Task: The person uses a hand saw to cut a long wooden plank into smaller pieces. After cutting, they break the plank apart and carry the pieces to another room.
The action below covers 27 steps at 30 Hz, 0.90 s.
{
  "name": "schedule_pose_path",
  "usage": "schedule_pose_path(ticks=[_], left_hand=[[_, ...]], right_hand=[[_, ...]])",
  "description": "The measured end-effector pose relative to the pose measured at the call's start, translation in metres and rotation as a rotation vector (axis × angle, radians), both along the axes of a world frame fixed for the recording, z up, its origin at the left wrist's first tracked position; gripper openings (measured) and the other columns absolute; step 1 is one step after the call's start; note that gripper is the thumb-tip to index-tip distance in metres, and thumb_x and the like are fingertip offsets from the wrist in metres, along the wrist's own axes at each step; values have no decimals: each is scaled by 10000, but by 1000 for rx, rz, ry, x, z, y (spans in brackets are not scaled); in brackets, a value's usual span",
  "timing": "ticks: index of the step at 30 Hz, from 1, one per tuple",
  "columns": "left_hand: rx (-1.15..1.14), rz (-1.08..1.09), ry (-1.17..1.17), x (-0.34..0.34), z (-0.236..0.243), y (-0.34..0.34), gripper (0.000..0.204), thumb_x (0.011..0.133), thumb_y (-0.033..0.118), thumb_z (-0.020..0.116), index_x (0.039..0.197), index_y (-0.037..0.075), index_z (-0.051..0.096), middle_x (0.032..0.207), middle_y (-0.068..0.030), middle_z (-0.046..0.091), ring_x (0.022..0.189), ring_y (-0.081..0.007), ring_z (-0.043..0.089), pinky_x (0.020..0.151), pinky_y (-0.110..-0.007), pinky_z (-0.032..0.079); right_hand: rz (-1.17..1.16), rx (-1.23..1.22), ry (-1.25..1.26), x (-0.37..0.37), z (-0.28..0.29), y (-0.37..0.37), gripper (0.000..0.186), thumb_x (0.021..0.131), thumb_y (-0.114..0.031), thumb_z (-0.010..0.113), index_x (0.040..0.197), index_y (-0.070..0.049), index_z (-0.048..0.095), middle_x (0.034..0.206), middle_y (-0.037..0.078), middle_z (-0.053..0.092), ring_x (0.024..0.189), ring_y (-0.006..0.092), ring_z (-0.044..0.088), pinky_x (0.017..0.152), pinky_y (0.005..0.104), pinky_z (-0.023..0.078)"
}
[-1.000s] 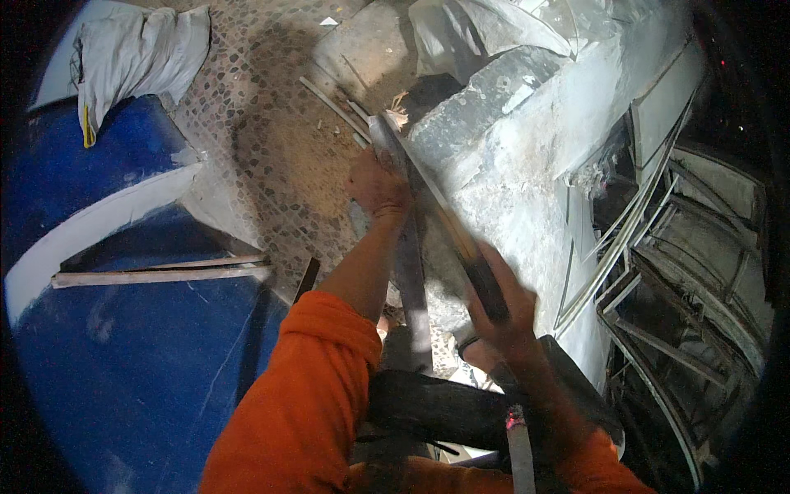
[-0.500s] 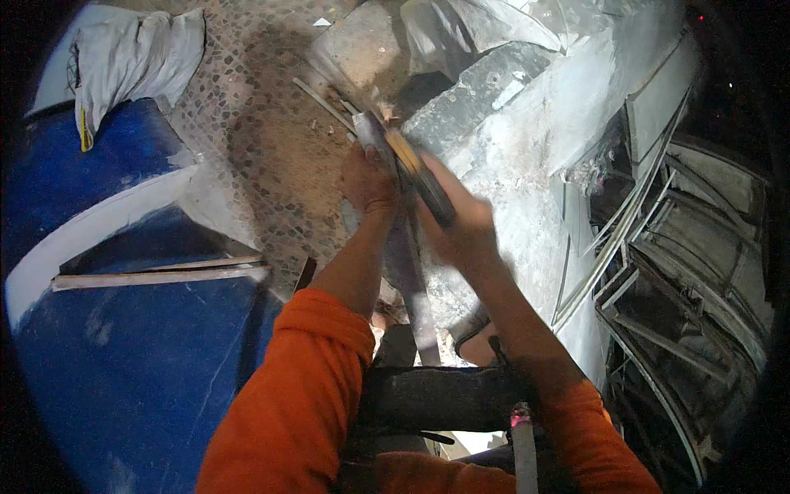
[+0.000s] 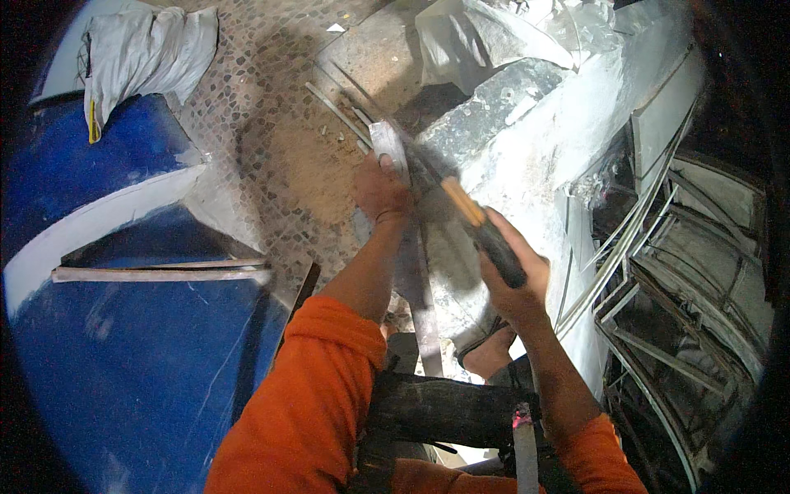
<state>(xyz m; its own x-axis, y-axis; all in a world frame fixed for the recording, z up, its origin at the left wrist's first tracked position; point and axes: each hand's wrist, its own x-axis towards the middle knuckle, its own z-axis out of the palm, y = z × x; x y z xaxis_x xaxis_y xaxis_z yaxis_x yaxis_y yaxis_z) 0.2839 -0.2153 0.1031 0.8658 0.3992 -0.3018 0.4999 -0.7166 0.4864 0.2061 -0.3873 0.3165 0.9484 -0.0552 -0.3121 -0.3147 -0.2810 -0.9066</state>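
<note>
One broad blue panel [image 3: 164, 354], smooth, scratched and crossed by a curved white band, fills the left side; one rough, chalky white mass [image 3: 527, 173] slopes down right of the middle; the floor [image 3: 239, 82] between them is set with dark pebbles; at the far right a heap of curved, ribbed frames [image 3: 683, 296] leans in shadow, too tangled to count; one wrinkled white cloth [image 3: 156, 49] drapes over the blue panel's far corner; a sandy tan patch of loose grains [image 3: 309, 173] covers some pebbles.

One long, flat, greyish strip [image 3: 425, 329] runs from the middle of the view down toward the person's lap; two narrow slats [image 3: 156, 275] lie across the blue panel; one tool [image 3: 499, 255], its handle black and orange, its far part blurred, is angled just right of the strip; two thin pale rods [image 3: 338, 115] lie near the strip's upper end.

The left hand [image 3: 381, 191] has its fingers clamped on the strip near that end; the right hand [image 3: 522, 284] wraps its fingers around the tool's black grip.
</note>
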Motion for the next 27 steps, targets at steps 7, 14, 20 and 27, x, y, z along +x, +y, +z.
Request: schedule_pose_path(ticks=[7,14,20,27], left_hand=[[-82,-19,-114,-7,6,-17,782,860,558,691,1430,67,477,1202,-208,643,1189,-406,565,1039,-549,367],[-15,-26,-189,-11,1,-14,943,776,596,758,1474,50,434,1303,-216,625,1248,-372,545,1069,-529,328],[53,-36,-264,-17,7,17,833,790,471,752,1450,45,475,1159,-214,696,1217,-358,577,1043,-518,353],[-744,134,-556,-99,127,139,544,985,264,626,1446,18,475,1027,-113,678,894,-181,661,774,-364,535]], right_hand=[[-158,-153,88,14,17,-17,523,860,-17,684,1378,-40,612,1240,124,704,1132,178,647,999,306,491],[-341,-574,-89,-149,198,-123,618,861,-219,678,1402,51,551,1156,124,654,965,168,622,860,313,498],[-760,-338,-68,-210,217,-78,597,889,-125,587,1463,13,502,726,-16,520,559,52,452,472,224,376],[-773,-174,-55,-232,251,-59,583,857,-186,599,1380,70,571,618,-11,508,500,80,450,463,224,346]])
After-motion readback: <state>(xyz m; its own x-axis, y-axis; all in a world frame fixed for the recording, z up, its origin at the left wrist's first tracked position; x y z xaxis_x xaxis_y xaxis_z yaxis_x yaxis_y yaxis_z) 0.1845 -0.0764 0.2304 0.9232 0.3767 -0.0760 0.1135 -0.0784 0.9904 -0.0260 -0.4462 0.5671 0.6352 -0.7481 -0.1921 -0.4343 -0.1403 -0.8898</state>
